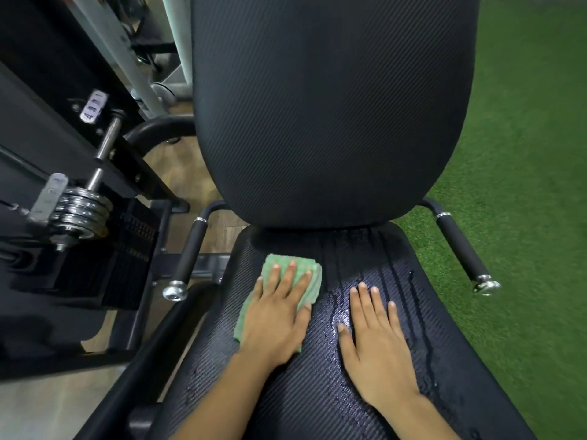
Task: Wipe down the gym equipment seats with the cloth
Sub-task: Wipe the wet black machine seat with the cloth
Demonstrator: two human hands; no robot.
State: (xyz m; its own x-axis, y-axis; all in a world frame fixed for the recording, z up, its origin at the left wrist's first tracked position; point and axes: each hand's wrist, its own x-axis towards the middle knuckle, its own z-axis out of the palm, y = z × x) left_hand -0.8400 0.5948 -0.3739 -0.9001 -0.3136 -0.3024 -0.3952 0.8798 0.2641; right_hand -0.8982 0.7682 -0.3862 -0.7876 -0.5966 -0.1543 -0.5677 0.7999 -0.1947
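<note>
Green cloth (287,289) under L hand (275,319); R hand (374,341) flat on seat (317,392)

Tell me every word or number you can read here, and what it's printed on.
On the silver tag fixed to the black machine frame: a few characters, too blurred to read.
On the weight stack: rows of tiny marks, too small to read.
On the seat, backrest, green cloth and side handles: no text visible.
</note>
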